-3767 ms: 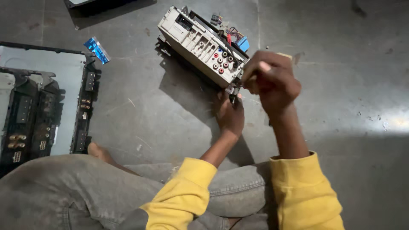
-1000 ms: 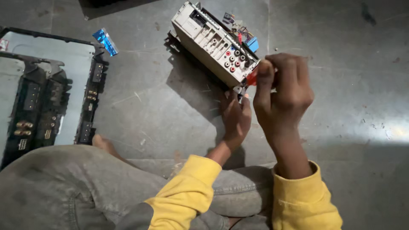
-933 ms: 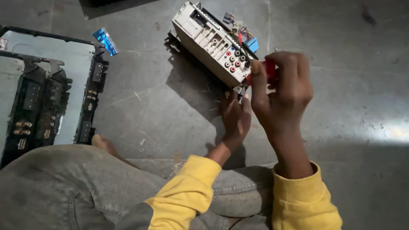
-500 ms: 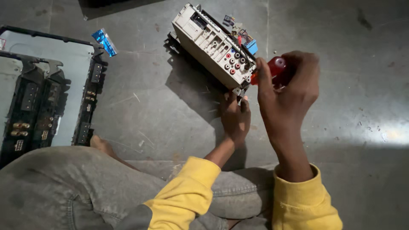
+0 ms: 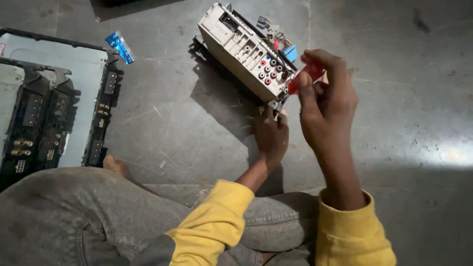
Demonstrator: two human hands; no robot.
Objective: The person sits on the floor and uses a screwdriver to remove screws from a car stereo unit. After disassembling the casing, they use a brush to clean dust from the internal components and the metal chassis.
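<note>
The left hand (image 5: 270, 135) lies low, palm down, with its fingers stretched toward the far side and the wrist straight. The right hand (image 5: 327, 101) is raised just to the right of it, fingers curled into a closed grip with the thumb pressing on top. Both forearms reach forward from yellow sleeves, and the legs are folded.

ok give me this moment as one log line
left hand: fingertips at near corner of grey electronics box | right hand: grips red-handled tool at box's socket panel | opened chassis lying left on floor
</note>
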